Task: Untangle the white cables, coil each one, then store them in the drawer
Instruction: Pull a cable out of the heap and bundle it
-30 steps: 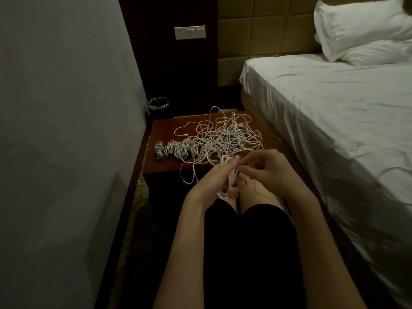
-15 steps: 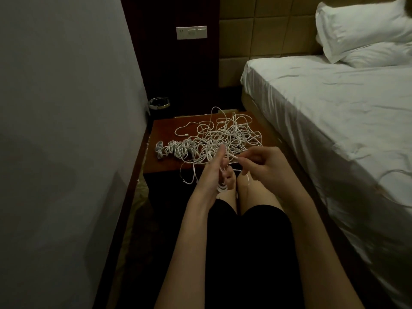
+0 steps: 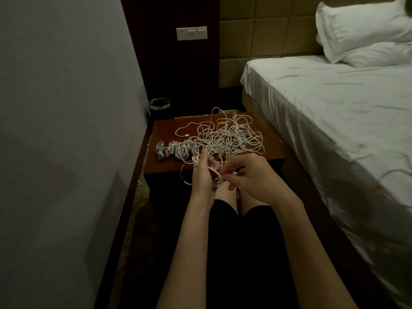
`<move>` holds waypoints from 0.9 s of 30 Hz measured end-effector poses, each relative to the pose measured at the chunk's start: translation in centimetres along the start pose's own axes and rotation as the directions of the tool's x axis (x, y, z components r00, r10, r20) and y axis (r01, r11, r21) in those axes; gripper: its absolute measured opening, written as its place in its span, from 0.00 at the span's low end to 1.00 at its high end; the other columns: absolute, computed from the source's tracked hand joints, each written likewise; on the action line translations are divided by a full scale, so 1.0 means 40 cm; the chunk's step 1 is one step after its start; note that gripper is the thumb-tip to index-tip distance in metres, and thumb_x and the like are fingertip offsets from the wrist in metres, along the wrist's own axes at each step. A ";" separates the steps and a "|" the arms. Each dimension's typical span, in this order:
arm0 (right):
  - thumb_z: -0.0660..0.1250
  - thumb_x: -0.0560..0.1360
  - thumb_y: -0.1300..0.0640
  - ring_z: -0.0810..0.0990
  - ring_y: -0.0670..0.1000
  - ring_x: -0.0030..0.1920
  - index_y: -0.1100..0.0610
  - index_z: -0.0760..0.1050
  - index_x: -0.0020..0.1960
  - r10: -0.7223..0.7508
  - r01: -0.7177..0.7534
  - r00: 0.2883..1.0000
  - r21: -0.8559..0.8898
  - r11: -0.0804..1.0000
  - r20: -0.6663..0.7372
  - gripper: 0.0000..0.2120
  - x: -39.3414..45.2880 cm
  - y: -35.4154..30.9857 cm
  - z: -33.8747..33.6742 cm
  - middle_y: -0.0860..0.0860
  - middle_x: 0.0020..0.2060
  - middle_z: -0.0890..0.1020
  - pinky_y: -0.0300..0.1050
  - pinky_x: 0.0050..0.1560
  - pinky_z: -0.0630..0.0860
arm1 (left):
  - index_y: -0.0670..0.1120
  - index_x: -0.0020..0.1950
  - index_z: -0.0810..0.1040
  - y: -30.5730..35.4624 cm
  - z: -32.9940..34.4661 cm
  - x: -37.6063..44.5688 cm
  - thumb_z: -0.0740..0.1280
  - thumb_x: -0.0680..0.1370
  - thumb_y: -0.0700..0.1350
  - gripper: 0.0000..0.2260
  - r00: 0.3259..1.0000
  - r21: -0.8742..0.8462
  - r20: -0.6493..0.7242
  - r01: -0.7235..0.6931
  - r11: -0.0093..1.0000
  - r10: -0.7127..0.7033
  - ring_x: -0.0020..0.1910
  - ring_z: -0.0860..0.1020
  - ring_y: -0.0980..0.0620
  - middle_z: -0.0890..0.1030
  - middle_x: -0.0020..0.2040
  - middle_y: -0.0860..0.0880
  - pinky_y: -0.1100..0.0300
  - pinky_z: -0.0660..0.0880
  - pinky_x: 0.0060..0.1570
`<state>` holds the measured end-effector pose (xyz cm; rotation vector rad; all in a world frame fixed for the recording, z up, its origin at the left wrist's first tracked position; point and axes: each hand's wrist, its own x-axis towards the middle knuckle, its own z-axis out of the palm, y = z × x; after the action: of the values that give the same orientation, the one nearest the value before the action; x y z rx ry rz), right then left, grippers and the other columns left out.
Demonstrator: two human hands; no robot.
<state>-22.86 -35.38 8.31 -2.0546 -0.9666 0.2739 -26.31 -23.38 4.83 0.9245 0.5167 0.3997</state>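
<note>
A loose tangle of white cables (image 3: 225, 137) lies spread over the brown nightstand (image 3: 165, 130). At its left end sit small coiled bundles (image 3: 172, 149). My left hand (image 3: 201, 175) is upright in front of the nightstand's near edge, with loops of a white cable (image 3: 216, 176) wound around it. My right hand (image 3: 249, 175) pinches that cable's free end beside the loops. A strand with a plug hangs down left of my left hand. No drawer shows from here.
A grey wall (image 3: 66, 130) runs close along the left. A bed with a white sheet (image 3: 334, 112) and pillows (image 3: 361, 32) fills the right. A small dark bin (image 3: 159, 105) stands behind the nightstand. My knees in black shorts are below the hands.
My left hand has turned upright and risen slightly, and more cable loops sit around it. My right hand has brought the cable end over toward the loops.
</note>
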 end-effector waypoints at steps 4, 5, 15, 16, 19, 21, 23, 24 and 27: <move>0.72 0.72 0.64 0.82 0.42 0.33 0.53 0.80 0.44 -0.010 0.010 0.999 -0.014 1.000 -0.042 0.06 0.004 -0.007 0.021 0.46 0.36 0.82 0.40 0.43 0.81 | 0.46 0.39 0.71 -0.004 0.018 -0.016 0.58 0.81 0.57 0.18 1.000 0.073 0.012 -0.012 0.997 0.011 0.24 0.67 0.54 0.70 0.30 0.50 0.66 0.63 0.20; 0.72 0.71 0.65 0.82 0.42 0.33 0.55 0.80 0.43 -0.019 0.018 0.997 -0.019 1.000 -0.078 0.07 0.006 -0.009 0.029 0.46 0.35 0.82 0.37 0.43 0.80 | 0.47 0.39 0.71 -0.006 0.020 -0.017 0.58 0.81 0.57 0.18 1.000 0.101 0.007 -0.022 0.995 0.022 0.25 0.67 0.54 0.70 0.31 0.49 0.66 0.62 0.20; 0.71 0.74 0.56 0.79 0.41 0.30 0.53 0.82 0.41 0.126 -0.126 0.989 0.007 0.992 0.074 0.03 -0.005 0.022 -0.032 0.48 0.32 0.83 0.32 0.33 0.74 | 0.47 0.35 0.64 0.022 -0.013 -0.002 0.52 0.84 0.54 0.20 0.998 -0.217 0.050 -0.036 0.975 0.048 0.18 0.62 0.58 0.62 0.21 0.54 0.67 0.62 0.19; 0.72 0.74 0.56 0.80 0.41 0.32 0.55 0.83 0.41 0.112 -0.110 0.991 -0.031 0.993 0.068 0.04 -0.006 0.022 -0.032 0.48 0.32 0.83 0.32 0.34 0.75 | 0.47 0.35 0.64 0.018 -0.011 -0.003 0.52 0.84 0.54 0.19 0.996 -0.189 0.086 -0.018 0.982 0.035 0.18 0.61 0.58 0.62 0.22 0.54 0.67 0.61 0.19; 0.73 0.72 0.57 0.81 0.42 0.34 0.55 0.83 0.41 0.056 -0.048 0.997 -0.123 0.991 0.058 0.02 -0.003 0.024 -0.014 0.48 0.32 0.84 0.35 0.40 0.77 | 0.46 0.35 0.64 0.004 -0.001 -0.002 0.53 0.84 0.54 0.19 0.983 -0.082 0.182 0.028 0.996 -0.013 0.20 0.64 0.57 0.63 0.22 0.53 0.66 0.63 0.21; 0.74 0.72 0.58 0.81 0.42 0.34 0.52 0.80 0.39 0.055 -0.049 0.998 -0.175 0.983 0.028 0.04 0.000 0.028 -0.006 0.47 0.33 0.83 0.37 0.40 0.77 | 0.45 0.34 0.65 0.003 0.004 0.000 0.53 0.84 0.54 0.21 0.980 -0.038 0.195 0.056 0.998 -0.047 0.23 0.68 0.55 0.67 0.25 0.51 0.65 0.68 0.24; 0.75 0.71 0.58 0.79 0.42 0.36 0.51 0.75 0.39 0.041 -0.046 0.999 -0.189 0.981 -0.031 0.09 0.000 0.032 -0.002 0.46 0.34 0.81 0.40 0.40 0.76 | 0.45 0.33 0.66 0.005 0.005 -0.001 0.55 0.83 0.53 0.21 0.977 0.033 0.206 0.055 0.998 -0.060 0.28 0.73 0.54 0.72 0.30 0.49 0.62 0.73 0.30; 0.75 0.71 0.59 0.79 0.43 0.38 0.52 0.74 0.40 0.011 -0.023 0.998 -0.179 0.984 -0.066 0.10 0.000 0.033 -0.001 0.47 0.35 0.80 0.42 0.41 0.77 | 0.44 0.34 0.68 0.005 0.005 -0.005 0.56 0.83 0.53 0.21 0.973 0.087 0.220 0.058 0.995 -0.076 0.30 0.76 0.53 0.75 0.32 0.47 0.60 0.75 0.33; 0.74 0.71 0.58 0.80 0.45 0.42 0.55 0.74 0.42 -0.039 0.021 0.994 -0.174 0.984 -0.103 0.08 -0.002 0.035 -0.005 0.48 0.39 0.80 0.43 0.43 0.78 | 0.44 0.42 0.76 0.010 0.006 -0.028 0.58 0.83 0.53 0.17 0.948 0.271 0.271 0.089 0.958 -0.165 0.34 0.81 0.52 0.82 0.36 0.49 0.55 0.80 0.37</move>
<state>-22.05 -36.05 7.38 -2.1857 -0.9847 0.0656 -27.13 -23.93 5.57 1.1703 0.3586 0.0738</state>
